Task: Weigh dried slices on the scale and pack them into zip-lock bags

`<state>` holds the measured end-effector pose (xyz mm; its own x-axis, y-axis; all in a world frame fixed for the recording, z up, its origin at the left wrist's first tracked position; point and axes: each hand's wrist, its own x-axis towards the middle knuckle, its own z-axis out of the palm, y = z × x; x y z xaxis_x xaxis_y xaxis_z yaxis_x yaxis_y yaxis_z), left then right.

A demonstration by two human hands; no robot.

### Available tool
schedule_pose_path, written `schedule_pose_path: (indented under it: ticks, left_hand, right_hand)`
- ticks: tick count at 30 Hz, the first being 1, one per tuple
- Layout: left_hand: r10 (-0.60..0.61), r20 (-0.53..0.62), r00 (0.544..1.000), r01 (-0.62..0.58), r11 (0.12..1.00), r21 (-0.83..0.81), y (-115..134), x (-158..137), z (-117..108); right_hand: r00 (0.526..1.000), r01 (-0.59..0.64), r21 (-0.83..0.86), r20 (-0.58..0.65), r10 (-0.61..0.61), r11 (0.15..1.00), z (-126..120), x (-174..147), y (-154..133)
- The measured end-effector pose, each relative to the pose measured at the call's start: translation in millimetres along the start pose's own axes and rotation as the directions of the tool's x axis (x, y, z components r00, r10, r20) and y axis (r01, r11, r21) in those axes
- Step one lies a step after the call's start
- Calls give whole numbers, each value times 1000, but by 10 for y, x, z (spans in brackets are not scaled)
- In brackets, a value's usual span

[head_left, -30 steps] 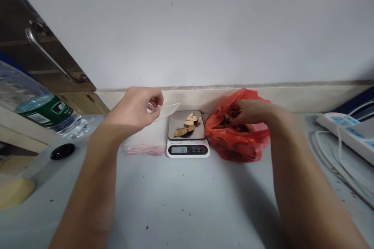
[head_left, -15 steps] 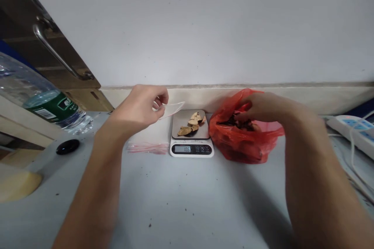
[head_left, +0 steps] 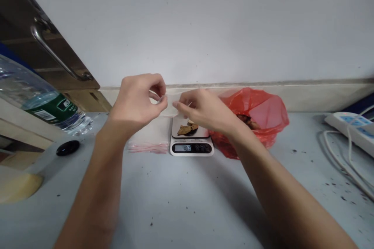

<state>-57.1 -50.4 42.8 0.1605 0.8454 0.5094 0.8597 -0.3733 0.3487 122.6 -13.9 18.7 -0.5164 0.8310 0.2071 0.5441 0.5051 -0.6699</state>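
My left hand (head_left: 143, 95) is closed in a pinch on a clear plastic bag (head_left: 173, 96), which is thin and hard to see. Opposite it, over the scale, my right hand (head_left: 198, 107) has its thumb and fingers pinched at the bag's other side. Below sits a white digital kitchen scale (head_left: 191, 152) with a lit display. Dried brown and cream slices (head_left: 187, 129) lie on its plate, partly covered by my right hand. Beside the scale, under my right forearm, stands an open red plastic bag (head_left: 263, 113) with dark dried pieces inside.
A stack of clear zip bags (head_left: 149, 136) lies left of the scale. Further left are a black oval object (head_left: 67, 148) and a large water bottle (head_left: 55, 105). A white power strip (head_left: 350, 126) with cables is at the right. The wall (head_left: 204, 27) rises behind.
My right hand has come out of the red bag and moved left to the clear bag. My left hand still holds the clear bag, slightly higher.
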Motion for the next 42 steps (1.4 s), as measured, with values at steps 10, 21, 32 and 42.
schedule_pose_path:
  ticks: [10,21,32,42]
  left_hand:
    - [32,447,894,-29,999,-14,-20,-11,-49]
    - [-238,544,804,148,968,204,-320,-35,-231]
    - [-202,662,722,119,978,169,-302,-34,-103]
    - [-228,696,681,149,974,173,-232,-14,-38]
  right_hand:
    - [990,85,310,77,-115,947,-173,-29,79]
    - [955,-110,-330,227,192,938,72,32,198]
    - [906,-179,-478,261,334,860,147,80,207]
    - [910,-148,-414,298,287,898,6,77,339]
